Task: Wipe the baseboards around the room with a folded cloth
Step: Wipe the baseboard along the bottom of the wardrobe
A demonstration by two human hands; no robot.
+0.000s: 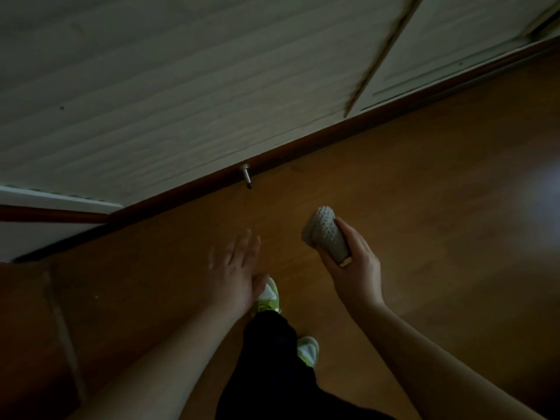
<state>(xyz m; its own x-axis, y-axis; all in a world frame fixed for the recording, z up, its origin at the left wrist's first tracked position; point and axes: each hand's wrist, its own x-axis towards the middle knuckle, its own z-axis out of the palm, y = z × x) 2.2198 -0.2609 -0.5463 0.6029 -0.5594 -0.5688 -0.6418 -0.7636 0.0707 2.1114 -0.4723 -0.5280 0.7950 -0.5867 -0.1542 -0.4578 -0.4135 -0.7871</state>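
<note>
Head view, dim room: the right hand (353, 268) grips a folded grey cloth (325, 233) above the wooden floor (424, 207) — well short of the dark baseboard (303, 144). Beside it, the left hand (236, 268) hangs with fingers straight and slightly spread — holding nothing.

Baseboard (303, 140) runs along the far wall, door stop (246, 177) sticking out of it over the floor (424, 177). Near: left hand (239, 274) left of right hand (354, 268), which holds cloth (325, 231). Shoes (269, 295) on floor below hands.
</note>
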